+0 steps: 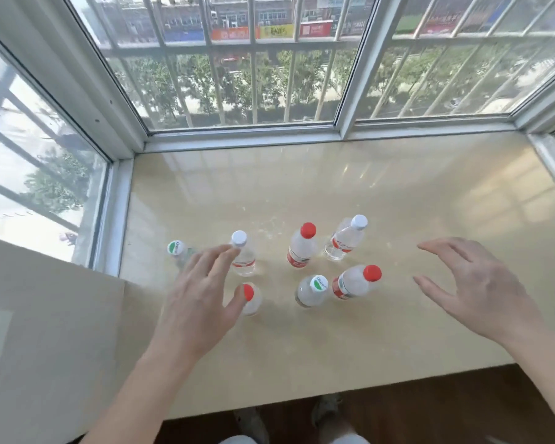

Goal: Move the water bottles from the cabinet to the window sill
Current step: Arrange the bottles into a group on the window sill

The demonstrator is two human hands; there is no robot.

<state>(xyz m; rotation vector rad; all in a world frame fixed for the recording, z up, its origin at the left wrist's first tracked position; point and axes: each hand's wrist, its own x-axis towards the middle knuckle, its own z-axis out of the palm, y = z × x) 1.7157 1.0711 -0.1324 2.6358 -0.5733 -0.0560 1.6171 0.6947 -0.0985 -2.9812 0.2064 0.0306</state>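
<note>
Several clear water bottles stand upright on the beige window sill point(398, 193). On the left are a green-capped bottle point(177, 251), a white-capped bottle point(243, 254) and a red-capped bottle point(252, 298). Further right stand a red-capped bottle point(302, 246), a white-capped bottle point(345, 240), a green-capped bottle point(313, 291) and another red-capped bottle point(354, 282). My left hand point(199, 299) hovers with fingers spread over the left bottles, partly hiding them, holding nothing. To the right of the group, my right hand point(474, 290) is open and empty above the sill.
Window frames and glass point(237, 91) close the sill at the back and both sides. A beige wall point(45, 331) with a socket plate stands at the left. The sill's front edge point(334, 398) drops to a dark wooden floor, where my feet show.
</note>
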